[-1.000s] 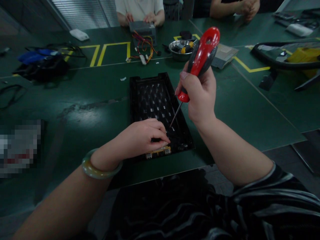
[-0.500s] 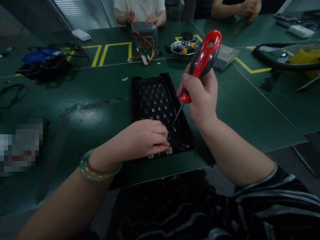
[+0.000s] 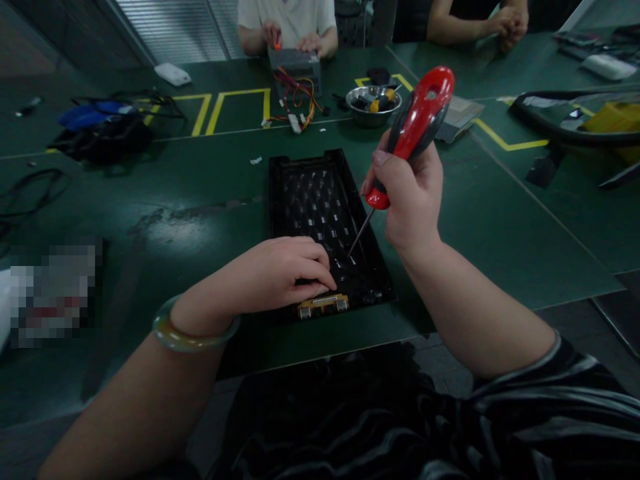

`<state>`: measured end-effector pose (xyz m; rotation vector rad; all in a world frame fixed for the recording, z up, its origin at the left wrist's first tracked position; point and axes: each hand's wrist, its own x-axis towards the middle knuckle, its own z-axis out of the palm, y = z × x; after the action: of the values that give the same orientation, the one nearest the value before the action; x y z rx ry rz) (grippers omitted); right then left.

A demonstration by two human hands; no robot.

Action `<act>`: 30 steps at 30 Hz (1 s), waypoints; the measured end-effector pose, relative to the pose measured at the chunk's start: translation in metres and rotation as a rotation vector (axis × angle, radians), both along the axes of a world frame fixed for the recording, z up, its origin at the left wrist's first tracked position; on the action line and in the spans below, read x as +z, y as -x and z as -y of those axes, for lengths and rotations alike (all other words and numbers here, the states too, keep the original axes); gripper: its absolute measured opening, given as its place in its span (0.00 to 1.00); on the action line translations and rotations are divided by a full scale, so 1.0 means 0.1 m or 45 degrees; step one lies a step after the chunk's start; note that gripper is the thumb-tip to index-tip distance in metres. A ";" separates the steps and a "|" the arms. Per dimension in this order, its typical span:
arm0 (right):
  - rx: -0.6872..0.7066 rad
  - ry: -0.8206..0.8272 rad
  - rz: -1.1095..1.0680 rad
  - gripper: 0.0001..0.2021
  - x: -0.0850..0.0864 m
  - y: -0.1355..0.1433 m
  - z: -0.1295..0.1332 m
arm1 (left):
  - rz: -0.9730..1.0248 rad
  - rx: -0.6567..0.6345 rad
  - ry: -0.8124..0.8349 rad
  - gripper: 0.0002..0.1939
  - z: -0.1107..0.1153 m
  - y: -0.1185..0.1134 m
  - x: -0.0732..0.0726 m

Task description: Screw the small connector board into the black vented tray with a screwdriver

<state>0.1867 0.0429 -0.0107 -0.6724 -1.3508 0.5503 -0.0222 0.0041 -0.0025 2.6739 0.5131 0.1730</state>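
Observation:
A red and grey screwdriver [image 3: 423, 113] is wrapped in my right hand [image 3: 413, 193], handle up, its thin shaft slanting down to the left. The tip is over a black plastic panel [image 3: 313, 193] with a slotted pattern; I cannot tell whether it touches. My left hand [image 3: 295, 270], a bangle at its wrist, is closed with thumb and fingers together over the panel's near part. Whatever is between the fingertips, if anything, is hidden. Just in front of them, a small yellowish circuit board [image 3: 324, 303] with metal ports lies along the panel's near edge.
Beyond the panel stand a metal bowl [image 3: 373, 117] of tools and a grey metal box [image 3: 297, 70] with coloured wires, with a person's hands on it. Another person's hands [image 3: 505, 27] rest at far right. A blue and black bundle [image 3: 100, 123] lies left on the green table [image 3: 210, 200].
My left hand has drawn back slightly to the left, uncovering more of the small circuit board. My right hand keeps its grip on the screwdriver. The whole view has shifted a little.

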 end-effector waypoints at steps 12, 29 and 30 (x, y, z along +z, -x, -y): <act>0.025 0.074 -0.088 0.17 0.07 0.03 0.07 | -0.173 0.008 -0.180 0.07 0.07 -0.01 0.06; -0.016 0.086 0.014 0.18 0.02 0.01 0.04 | -0.051 0.088 -0.249 0.05 0.15 -0.05 0.09; -0.029 0.107 0.019 0.19 0.02 0.01 0.04 | 0.000 0.083 -0.234 0.05 0.13 -0.05 0.08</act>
<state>0.1857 0.0389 -0.0090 -0.7608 -1.3377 0.5876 -0.0168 -0.0088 0.0053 2.8369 0.6114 0.2504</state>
